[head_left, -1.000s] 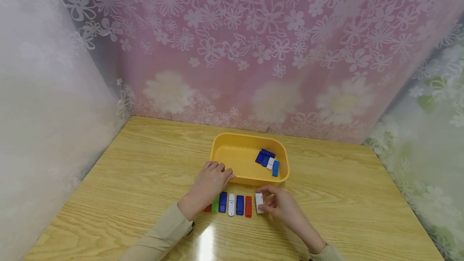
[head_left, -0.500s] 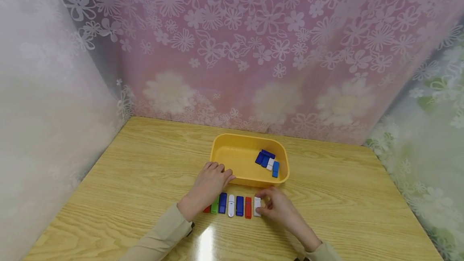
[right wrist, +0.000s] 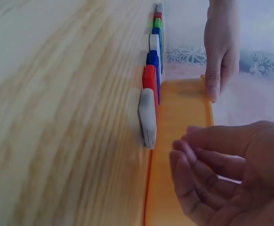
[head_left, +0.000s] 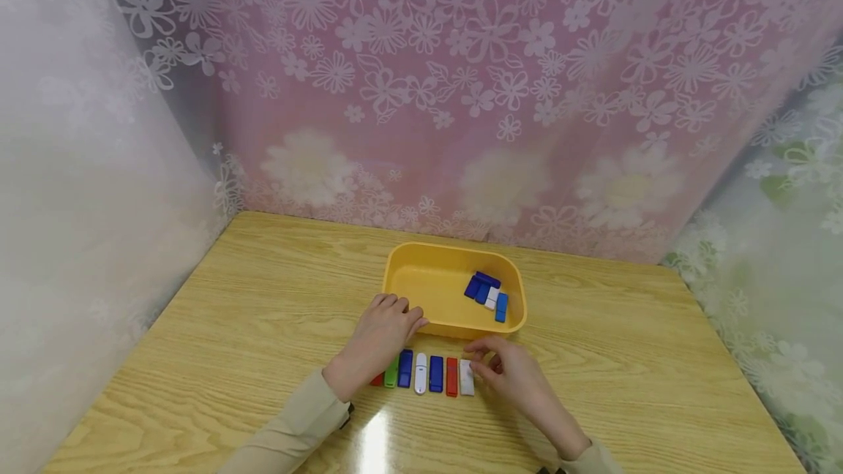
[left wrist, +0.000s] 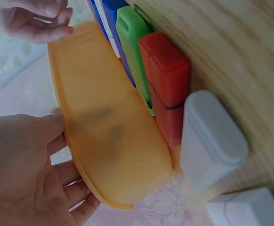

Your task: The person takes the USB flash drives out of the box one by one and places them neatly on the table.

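Note:
My left hand [head_left: 377,331] grips the near-left rim of a yellow plastic bin [head_left: 424,287], thumb on one side and fingers on the other. In front of the bin, several USB sticks stand side by side in a row. The white USB stick [head_left: 467,377] at the row's right end sits beside a red USB stick [head_left: 451,377]. Just right of it is my right hand [head_left: 516,379], fingers loosely bent and holding nothing; the right wrist view shows a gap between its fingertips and the white stick [right wrist: 148,117]. My left hand hides the row's left end in the head view.
Inside the bin's right side lie several blue and white USB sticks [head_left: 490,295]. In the left wrist view, a grey USB stick [left wrist: 214,139] and a white one [left wrist: 245,207] continue the row past the red one [left wrist: 167,77]. Floral curtains [head_left: 421,93] surround the wooden table [head_left: 296,276].
My right hand has shifted the white USB stick left against the row beside the red one, then let it go and drawn slightly back. The left hand stays on the bin's rim.

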